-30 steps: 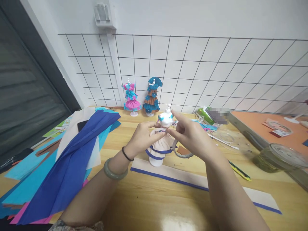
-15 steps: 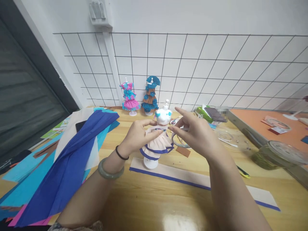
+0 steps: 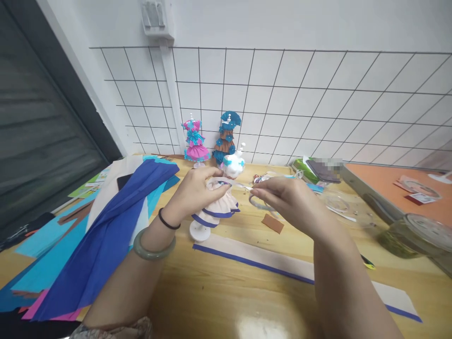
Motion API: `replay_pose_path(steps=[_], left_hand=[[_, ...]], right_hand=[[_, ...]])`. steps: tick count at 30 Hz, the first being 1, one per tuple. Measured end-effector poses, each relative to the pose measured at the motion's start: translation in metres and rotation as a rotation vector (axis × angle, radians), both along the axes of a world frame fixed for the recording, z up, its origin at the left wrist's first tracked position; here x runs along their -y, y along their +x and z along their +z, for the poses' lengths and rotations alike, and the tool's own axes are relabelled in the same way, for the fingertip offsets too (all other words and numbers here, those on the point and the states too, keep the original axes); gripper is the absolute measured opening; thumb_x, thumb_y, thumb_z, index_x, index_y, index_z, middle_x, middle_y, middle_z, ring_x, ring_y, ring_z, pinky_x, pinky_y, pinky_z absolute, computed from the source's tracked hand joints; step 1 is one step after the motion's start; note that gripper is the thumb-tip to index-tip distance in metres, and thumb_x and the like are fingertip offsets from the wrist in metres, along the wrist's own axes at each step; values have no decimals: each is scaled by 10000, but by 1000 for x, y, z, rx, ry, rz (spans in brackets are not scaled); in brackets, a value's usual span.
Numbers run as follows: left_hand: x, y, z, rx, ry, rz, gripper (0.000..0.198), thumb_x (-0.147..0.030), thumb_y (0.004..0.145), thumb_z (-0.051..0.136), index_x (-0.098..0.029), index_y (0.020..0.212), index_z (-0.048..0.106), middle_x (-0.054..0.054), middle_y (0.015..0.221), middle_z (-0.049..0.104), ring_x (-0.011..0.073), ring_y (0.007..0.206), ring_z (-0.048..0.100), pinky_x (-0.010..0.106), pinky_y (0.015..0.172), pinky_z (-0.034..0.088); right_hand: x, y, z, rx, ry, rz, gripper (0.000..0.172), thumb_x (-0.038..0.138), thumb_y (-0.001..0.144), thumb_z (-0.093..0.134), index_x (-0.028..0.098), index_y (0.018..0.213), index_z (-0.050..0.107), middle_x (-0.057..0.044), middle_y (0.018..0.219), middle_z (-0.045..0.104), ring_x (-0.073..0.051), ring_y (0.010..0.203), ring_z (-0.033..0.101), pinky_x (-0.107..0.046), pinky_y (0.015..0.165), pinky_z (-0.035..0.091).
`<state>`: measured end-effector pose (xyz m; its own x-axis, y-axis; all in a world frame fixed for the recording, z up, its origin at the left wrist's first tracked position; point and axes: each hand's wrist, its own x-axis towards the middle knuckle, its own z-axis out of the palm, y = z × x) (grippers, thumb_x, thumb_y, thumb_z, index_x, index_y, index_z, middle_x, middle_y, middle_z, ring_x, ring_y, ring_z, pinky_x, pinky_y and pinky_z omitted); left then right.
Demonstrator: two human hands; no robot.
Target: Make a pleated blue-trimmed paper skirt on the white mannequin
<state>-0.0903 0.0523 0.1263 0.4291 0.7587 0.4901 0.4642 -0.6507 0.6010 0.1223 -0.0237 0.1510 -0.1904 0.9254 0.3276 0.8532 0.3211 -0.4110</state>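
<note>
A small white mannequin [image 3: 233,165] in a cream paper skirt with blue trim [image 3: 216,208] stands tilted on its round base [image 3: 199,230] at the middle of the wooden table. My left hand [image 3: 192,193] is closed round the mannequin's waist. My right hand [image 3: 287,200] pinches a strip of clear tape stretched toward the waist, and the tape roll [image 3: 260,204] hangs on its fingers.
Blue, cyan and cream paper sheets [image 3: 102,230] are piled at the left. A cream strip with a blue edge [image 3: 282,263] lies in front. Two dressed mannequins, pink [image 3: 194,143] and brown-teal [image 3: 226,136], stand by the wire grid. A glass jar [image 3: 413,235] and an orange tray [image 3: 395,183] sit right.
The mannequin has tipped and shifted left in my left hand. My right hand has lowered and drawn the tape out to the right of the waist.
</note>
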Motion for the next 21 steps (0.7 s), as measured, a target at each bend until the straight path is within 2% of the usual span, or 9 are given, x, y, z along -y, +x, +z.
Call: replay_pose_path(steps=[4,7,12,16,21], left_hand=[[-2,-5,0,-42,61,8,279,-366,732,647,-200,951,697,35,962,712,213,914,629,313,815,466],[-2,-6,1,-27,74,17,280,-360,720,659,-186,936,698,43,960,714,219,918,631,321,829,466],[1,-6,6,27,-35,3,348,-400,699,679,-169,959,691,59,990,710,237,954,631,333,840,480],[4,-5,10,79,-131,-19,383,-421,680,695,-163,964,694,63,1010,706,240,983,627,317,836,496],[6,-6,13,94,-193,-26,373,-403,690,693,-160,973,691,55,969,711,217,895,648,301,794,514]], right_hand=[[-2,-2,-4,-4,47,-47,269,359,887,504,203,820,713,-55,858,720,-194,712,647,-296,631,448],[-3,-4,-6,-26,63,-100,247,375,874,522,207,850,702,-41,750,706,-190,658,628,-292,600,429],[-5,-6,-6,-69,5,-128,221,375,865,528,204,819,661,-17,660,663,-161,597,576,-266,562,387],[-5,-7,-5,-76,0,-127,213,361,879,503,201,807,623,32,539,562,-115,482,463,-233,492,320],[-4,-10,-3,-151,-20,-94,315,452,868,510,184,721,585,29,551,537,-92,459,414,-215,452,284]])
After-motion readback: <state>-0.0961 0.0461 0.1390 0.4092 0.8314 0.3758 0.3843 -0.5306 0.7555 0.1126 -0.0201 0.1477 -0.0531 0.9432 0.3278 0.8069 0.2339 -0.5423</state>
